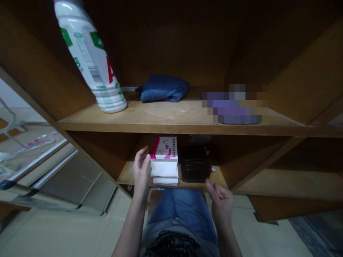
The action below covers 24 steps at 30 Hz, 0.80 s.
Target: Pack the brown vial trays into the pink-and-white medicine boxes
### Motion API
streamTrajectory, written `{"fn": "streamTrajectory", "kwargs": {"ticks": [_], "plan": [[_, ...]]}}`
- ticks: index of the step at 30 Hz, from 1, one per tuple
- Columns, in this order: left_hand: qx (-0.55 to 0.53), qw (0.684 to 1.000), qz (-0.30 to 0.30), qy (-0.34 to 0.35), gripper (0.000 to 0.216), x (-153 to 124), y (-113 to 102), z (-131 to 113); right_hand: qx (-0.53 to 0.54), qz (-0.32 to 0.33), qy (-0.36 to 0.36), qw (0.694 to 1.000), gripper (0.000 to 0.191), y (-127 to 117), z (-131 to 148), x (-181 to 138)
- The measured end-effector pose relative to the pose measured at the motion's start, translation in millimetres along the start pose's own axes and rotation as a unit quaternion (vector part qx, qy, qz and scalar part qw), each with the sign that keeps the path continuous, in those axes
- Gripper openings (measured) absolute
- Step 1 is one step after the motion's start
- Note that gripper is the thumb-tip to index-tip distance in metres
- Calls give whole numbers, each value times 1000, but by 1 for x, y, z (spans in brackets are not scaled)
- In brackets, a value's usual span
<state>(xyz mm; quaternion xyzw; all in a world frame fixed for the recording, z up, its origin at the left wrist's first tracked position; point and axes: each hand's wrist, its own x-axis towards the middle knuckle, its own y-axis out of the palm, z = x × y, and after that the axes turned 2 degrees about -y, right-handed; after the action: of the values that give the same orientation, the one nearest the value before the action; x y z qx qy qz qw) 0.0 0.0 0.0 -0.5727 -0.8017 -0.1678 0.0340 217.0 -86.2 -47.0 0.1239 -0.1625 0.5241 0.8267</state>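
My left hand (141, 164) is at the left side of a stack of white boxes, with its thumb and fingers apart and its fingertips close to the top box. That top box (164, 148) is white and pink with printed dark characters and stands on the lower shelf, over more white boxes (164, 171). To their right sits a pile of dark, shiny flat packets (195, 166). Below and right of the packets, in front of the shelf edge, my right hand (221, 194) has its fingers curled in, and nothing shows in it.
On the upper shelf (166, 114) stand a white bottle (89, 60), a folded blue cloth (164, 88) and a pixelated purple-blue item (233, 107). A metal-framed rack (53, 157) is at the left. Wooden dividers (257, 167) flank the lower compartment.
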Motion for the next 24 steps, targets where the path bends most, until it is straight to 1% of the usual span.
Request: {"fn": "streamTrajectory", "kwargs": {"ticks": [1, 2, 3, 4, 5, 6, 7, 10, 12, 14, 16, 19, 20, 22, 24], "plan": [[1, 999, 33, 5, 35, -5, 1, -9, 9, -85, 3, 996, 58, -1, -2, 3], [8, 997, 74, -4, 35, -9, 3, -17, 15, -147, 7, 989, 58, -3, -5, 7], [25, 991, 130, -25, 35, -13, 4, -25, 18, -183, 9, 983, 57, -4, -9, 13], [52, 979, 193, -50, 37, -17, 5, -32, 20, -196, 8, 980, 56, -6, -11, 19], [81, 963, 248, -68, 38, -20, 6, -38, 17, -193, 6, 981, 56, -7, -14, 26], [106, 948, 289, -79, 39, -23, 7, -43, 8, -178, 5, 984, 56, -10, -16, 34], [122, 936, 316, -89, 41, -26, 8, -46, -6, -155, 6, 988, 57, -12, -18, 41], [126, 922, 342, -134, 50, -36, 13, -47, -41, -92, 17, 995, 59, -20, -21, 61], [124, 907, 361, -179, 62, -45, 18, -43, -44, -79, 25, 996, 60, -24, -22, 69], [123, 891, 388, -201, 75, -55, 23, -38, -43, -72, 34, 996, 59, -26, -21, 74], [121, 886, 404, -191, 81, -64, 28, -34, -50, -55, 53, 996, 55, -26, -19, 76], [137, 891, 402, -161, 83, -75, 32, -32, -61, -30, 90, 994, 43, -25, -19, 77], [146, 892, 398, -157, 83, -78, 32, -33, -64, -26, 101, 992, 44, -25, -20, 78], [156, 896, 389, -151, 82, -82, 31, -34, -76, -22, 119, 990, 52, -24, -25, 78], [149, 898, 388, -143, 80, -85, 28, -37, -92, -16, 124, 988, 57, -24, -31, 77]]}}
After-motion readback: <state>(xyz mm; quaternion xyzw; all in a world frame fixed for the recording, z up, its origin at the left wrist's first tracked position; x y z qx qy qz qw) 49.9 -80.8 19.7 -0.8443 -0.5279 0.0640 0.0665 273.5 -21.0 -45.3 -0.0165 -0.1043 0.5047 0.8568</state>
